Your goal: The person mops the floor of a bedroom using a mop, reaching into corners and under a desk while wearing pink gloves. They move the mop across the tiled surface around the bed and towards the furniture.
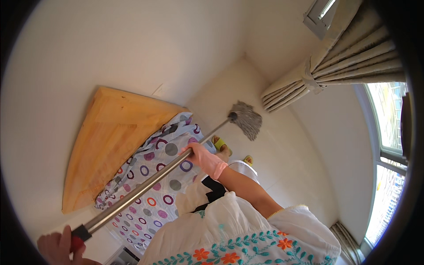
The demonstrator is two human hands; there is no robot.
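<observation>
A string mop runs diagonally across the view, its grey mop head on the pale floor and its metal handle rising towards the lower left. My left hand is closed around the red and black grip at the handle's upper end, near the picture's rim. Farther down, my right hand, in a pink glove, grips the metal tube. Beneath the handle lies a bed cover patterned with dots and rings. My feet, in green sandals, stand between the bed and the mop head.
A wooden headboard stands against the white wall at the left. Right of the mop head hangs a tied beige curtain, its lower end near the floor. A window is at the far right, with another curtain below it.
</observation>
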